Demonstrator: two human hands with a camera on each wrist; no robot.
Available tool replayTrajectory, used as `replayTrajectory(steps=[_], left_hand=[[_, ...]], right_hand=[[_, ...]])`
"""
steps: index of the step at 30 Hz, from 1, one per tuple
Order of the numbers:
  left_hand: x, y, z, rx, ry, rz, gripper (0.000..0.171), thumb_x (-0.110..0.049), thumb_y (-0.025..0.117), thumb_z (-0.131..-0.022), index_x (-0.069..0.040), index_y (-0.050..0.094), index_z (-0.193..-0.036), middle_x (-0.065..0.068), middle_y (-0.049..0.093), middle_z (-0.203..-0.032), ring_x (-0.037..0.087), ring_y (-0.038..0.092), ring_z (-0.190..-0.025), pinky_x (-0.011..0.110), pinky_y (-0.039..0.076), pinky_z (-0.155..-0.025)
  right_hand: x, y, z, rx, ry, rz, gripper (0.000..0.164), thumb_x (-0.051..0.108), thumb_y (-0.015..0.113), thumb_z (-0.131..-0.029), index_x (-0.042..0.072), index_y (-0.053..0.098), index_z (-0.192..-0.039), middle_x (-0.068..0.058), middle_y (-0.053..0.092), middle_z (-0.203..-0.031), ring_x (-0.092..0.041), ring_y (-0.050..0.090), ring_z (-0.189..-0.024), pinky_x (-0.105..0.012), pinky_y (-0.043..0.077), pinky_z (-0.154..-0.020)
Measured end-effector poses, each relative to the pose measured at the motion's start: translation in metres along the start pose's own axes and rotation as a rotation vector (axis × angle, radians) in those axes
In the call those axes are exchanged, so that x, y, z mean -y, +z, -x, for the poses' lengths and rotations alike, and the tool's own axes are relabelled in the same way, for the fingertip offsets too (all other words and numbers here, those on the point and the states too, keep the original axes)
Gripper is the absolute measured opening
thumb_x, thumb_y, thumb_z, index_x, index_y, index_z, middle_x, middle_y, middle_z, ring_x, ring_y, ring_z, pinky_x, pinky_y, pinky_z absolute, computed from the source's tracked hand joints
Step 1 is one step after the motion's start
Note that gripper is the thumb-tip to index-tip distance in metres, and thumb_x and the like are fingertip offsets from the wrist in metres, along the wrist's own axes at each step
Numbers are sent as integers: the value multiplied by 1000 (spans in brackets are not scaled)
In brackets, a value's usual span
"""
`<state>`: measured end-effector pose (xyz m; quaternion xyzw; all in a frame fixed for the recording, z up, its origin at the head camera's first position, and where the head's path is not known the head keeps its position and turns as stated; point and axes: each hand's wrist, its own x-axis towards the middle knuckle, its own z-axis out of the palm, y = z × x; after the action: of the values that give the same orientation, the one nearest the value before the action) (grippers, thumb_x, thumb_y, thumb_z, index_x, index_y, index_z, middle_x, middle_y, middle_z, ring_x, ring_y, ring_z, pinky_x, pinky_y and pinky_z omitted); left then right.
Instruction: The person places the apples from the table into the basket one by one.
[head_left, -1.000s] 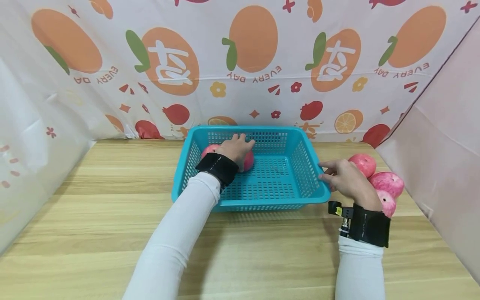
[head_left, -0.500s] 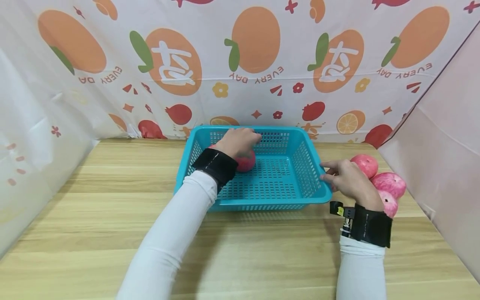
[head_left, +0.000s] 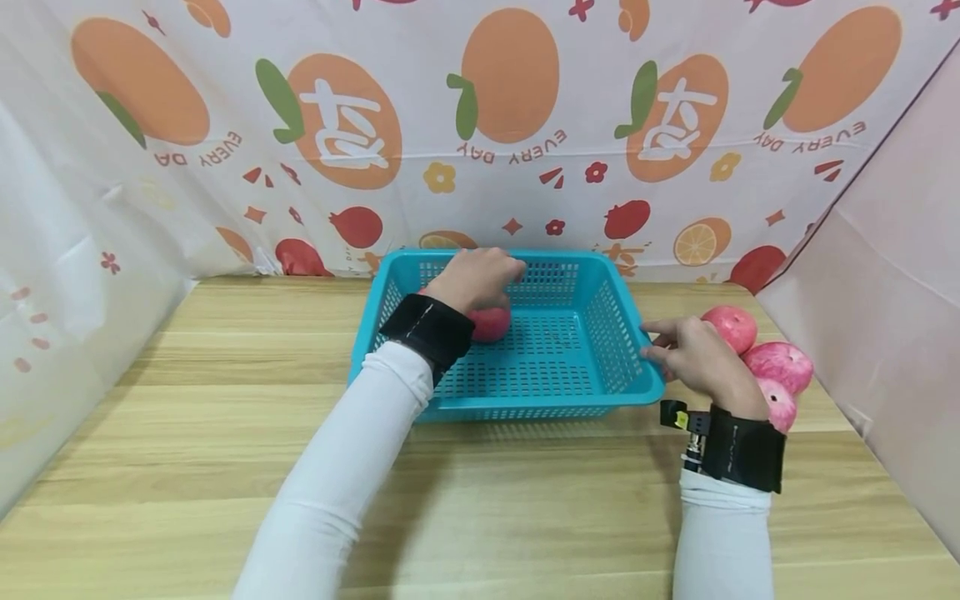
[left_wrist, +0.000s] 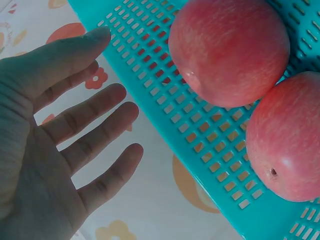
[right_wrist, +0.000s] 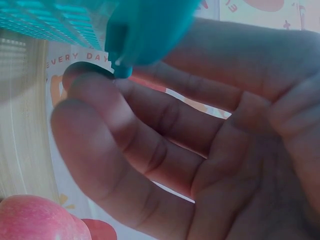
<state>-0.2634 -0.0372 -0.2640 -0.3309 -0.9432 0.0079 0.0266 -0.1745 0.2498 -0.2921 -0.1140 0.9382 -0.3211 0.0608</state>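
Note:
A blue-green plastic basket [head_left: 525, 404] stands on the table. Inside its left half lie two red apples [left_wrist: 227, 52], touching or nearly so; in the head view one apple [head_left: 491, 326] shows below my left hand [head_left: 480, 279], the other almost wholly hidden. That hand hangs over the basket's back left part, its fingers [left_wrist: 102, 142] spread, apart from the apples and holding nothing. At the basket's right end my right hand [head_left: 693, 354] grips the rim, with thumb over the edge and fingers [right_wrist: 82, 145] curled beneath.
Right of the basket, beside my right wrist, several more apples [head_left: 780, 367] lie grouped on the wooden table [head_left: 187, 433]. A fruit-printed sheet [head_left: 420, 125] hangs right behind the basket. Pale side walls [head_left: 892, 275] flank the table.
My left hand has lifted off the apples and moved slightly back toward the basket's far rim, uncovering more of one apple. The right hand keeps its hold on the rim.

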Motion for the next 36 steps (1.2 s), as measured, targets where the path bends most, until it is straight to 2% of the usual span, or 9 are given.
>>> replayTrajectory(steps=[12,24,36], left_hand=[[5,-4,14,3,-23,-36,32,-25,67,-81,-16,61,-111,2,61,-103,15,52,-90,36,51,-74],[6,-7,19,-10,-20,-45,36,-27,68,-80,-13,60,-112,4,62,-100,17,53,-87,33,52,-72],[9,-12,26,-59,-6,-43,28,-25,66,-82,-12,62,-107,5,61,-95,17,53,-84,35,51,-71]], right_hand=[[2,4,-2,3,-1,-11,43,9,60,-85,-7,47,-123,-19,62,-91,-14,61,-62,-35,56,-61],[0,4,-1,7,15,-11,43,9,59,-86,-6,47,-124,-18,62,-90,-14,61,-62,-34,56,-61],[1,1,1,3,13,-4,44,8,59,-85,-7,46,-124,-20,62,-92,-14,61,-62,-35,56,-61]])
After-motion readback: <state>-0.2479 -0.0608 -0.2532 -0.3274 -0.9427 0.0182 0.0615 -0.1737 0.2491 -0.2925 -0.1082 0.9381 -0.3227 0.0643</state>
